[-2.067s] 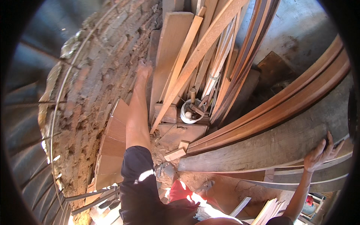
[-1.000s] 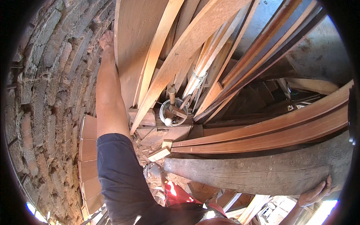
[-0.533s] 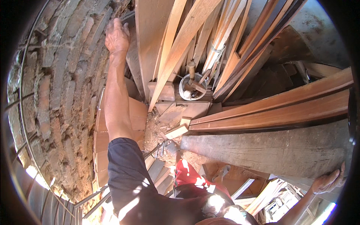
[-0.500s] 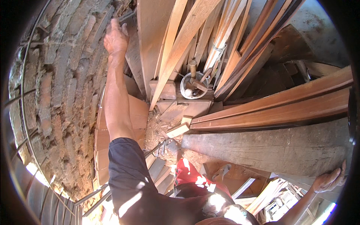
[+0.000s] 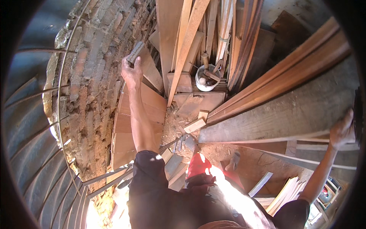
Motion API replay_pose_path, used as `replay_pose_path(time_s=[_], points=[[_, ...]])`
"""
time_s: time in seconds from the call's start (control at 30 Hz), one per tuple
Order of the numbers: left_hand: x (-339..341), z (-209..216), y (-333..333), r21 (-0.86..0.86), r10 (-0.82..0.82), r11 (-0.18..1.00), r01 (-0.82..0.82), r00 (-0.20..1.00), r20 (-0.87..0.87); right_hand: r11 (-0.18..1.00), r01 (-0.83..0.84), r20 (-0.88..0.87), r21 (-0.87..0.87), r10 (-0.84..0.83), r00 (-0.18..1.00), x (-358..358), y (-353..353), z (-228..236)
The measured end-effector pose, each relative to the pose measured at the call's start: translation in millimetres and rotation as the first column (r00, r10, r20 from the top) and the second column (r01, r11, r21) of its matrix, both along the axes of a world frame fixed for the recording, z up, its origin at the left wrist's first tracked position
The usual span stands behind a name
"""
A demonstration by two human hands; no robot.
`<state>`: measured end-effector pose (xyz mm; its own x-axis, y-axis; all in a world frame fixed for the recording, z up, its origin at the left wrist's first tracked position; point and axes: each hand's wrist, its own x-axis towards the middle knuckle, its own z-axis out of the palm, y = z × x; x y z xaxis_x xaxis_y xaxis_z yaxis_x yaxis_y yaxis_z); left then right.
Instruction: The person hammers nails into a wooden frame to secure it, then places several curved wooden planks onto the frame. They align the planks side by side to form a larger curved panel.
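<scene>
Several leaning planks (image 5: pixel 189 47) | bucket (image 5: pixel 205 88) beside | brick wall (image 5: pixel 87 99) near left hand (image 5: pixel 132 73)

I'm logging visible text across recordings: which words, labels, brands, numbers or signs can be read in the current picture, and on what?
None can be read.
Small grey oblong block in the left hand: no lettering visible.
Wide grey wooden board near the right hand: no lettering visible.
Round white bucket: no lettering visible.
Dark cloth shirt: pale specks, too small to tell whether printed.
</scene>
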<state>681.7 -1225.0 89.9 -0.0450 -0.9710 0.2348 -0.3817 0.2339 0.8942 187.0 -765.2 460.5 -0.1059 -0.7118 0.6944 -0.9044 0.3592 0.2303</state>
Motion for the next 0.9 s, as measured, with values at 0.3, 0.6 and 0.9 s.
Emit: replay_pose_path(time_s=[0.3,0.6,0.9], points=[[35,122,83,-0.255,-0.117,0.966,0.052,0.961,-0.250,0.998,0.058,-0.250,-0.024,-0.062,0.966,31,-30,6],[42,338,166,-0.673,-0.367,0.740,0.000,0.838,-0.404,0.930,0.304,-0.317,-0.205,-0.357,0.879,57,-36,0],[32,465,286,-0.614,-0.733,0.672,0.414,0.487,-0.474,0.993,-0.007,0.226,-0.120,0.034,0.973,160,7,5]])
